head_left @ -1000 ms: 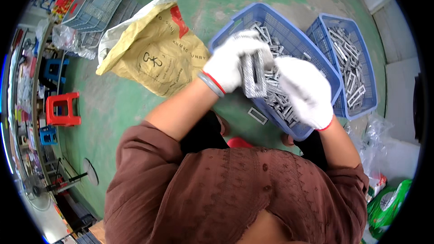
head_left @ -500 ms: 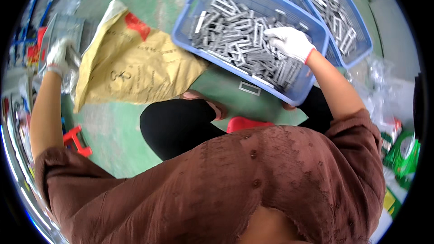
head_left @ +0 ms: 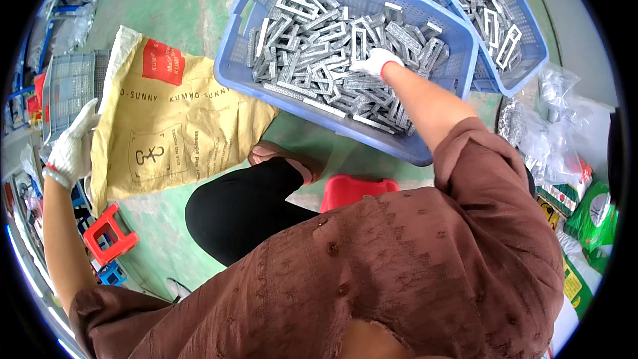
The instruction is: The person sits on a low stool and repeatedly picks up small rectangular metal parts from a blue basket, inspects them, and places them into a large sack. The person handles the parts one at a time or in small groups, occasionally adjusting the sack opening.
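Your left hand (head_left: pixel 73 146), fingers apart, sits beside a yellow sack (head_left: pixel 176 116); your right hand (head_left: pixel 377 63) reaches among gray frames (head_left: pixel 404 37), fingers too hidden to tell.

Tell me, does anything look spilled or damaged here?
Nothing clearly stands out. The silvery rectangular frames lie jumbled, but within the nearer blue plastic basket; the yellow sack is creased, with no tear I can make out.
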Available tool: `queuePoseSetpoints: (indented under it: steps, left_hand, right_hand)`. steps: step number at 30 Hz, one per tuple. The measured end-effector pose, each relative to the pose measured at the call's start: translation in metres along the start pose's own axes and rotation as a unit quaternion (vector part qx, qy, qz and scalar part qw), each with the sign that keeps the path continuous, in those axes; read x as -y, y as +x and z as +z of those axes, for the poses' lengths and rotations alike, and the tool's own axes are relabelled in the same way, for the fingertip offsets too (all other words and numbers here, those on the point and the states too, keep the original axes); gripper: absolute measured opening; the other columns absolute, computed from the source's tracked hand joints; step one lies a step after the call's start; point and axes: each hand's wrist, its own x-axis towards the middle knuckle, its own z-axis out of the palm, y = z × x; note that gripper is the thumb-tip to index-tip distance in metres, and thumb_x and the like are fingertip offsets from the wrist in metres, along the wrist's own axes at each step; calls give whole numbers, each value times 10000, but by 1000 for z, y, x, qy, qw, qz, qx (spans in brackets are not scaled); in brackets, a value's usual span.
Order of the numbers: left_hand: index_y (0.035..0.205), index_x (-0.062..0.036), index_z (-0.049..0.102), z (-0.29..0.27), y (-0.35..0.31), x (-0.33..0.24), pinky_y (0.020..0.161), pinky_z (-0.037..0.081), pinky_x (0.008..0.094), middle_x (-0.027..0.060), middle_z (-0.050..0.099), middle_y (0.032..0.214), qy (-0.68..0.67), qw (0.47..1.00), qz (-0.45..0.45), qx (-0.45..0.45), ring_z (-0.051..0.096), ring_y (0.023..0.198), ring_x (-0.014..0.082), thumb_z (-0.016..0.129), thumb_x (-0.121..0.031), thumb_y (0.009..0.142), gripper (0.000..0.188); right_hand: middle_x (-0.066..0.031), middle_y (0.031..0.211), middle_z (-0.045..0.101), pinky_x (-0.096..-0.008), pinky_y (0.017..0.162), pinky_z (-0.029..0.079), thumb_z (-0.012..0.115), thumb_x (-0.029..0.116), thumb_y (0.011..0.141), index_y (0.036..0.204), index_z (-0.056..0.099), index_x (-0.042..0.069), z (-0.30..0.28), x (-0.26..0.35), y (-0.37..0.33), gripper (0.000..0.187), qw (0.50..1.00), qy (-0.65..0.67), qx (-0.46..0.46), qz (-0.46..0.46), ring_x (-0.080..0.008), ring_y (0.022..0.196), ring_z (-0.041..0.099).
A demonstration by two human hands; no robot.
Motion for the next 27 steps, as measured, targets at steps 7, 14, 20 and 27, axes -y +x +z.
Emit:
queuePoseSetpoints:
  steps: [7,14,20,27]
  left_hand:
    - [1445,-78,506,24,-48,-11,1012,477,303,75,597,1343,286,893,269,-219,616,1138,160,544,-259,1027,457]
    - [1280,-31,642,252,1,4,1015,453,292,104,661,1250,330,848,374,-178,601,1170,150,681,-239,946,396]
    - [1362,14,512,318,93,78,1003,495,463,228,589,1288,-226,952,100,183,626,1131,350,581,-330,1004,502]
    - [1480,-70,377,334,97,71,998,487,490,236,537,1347,-261,922,62,280,576,1186,380,540,-503,998,669]
  right_hand:
    - [-178,1220,684,-410,933,530,770,665,696,1239,635,69,30,33,-3,817,985,29,-116,126,-320,1122,670]
    - [-190,1168,701,-399,909,538,718,595,732,1141,697,45,19,9,7,686,990,50,-112,74,-326,1078,686]
    - [-73,808,690,-224,630,478,709,206,902,997,679,-11,-52,-28,-24,238,857,401,256,-199,-107,665,604]
    - [-14,790,631,-267,638,452,782,382,818,1000,671,11,-105,31,-114,428,876,144,259,-379,-108,705,558]
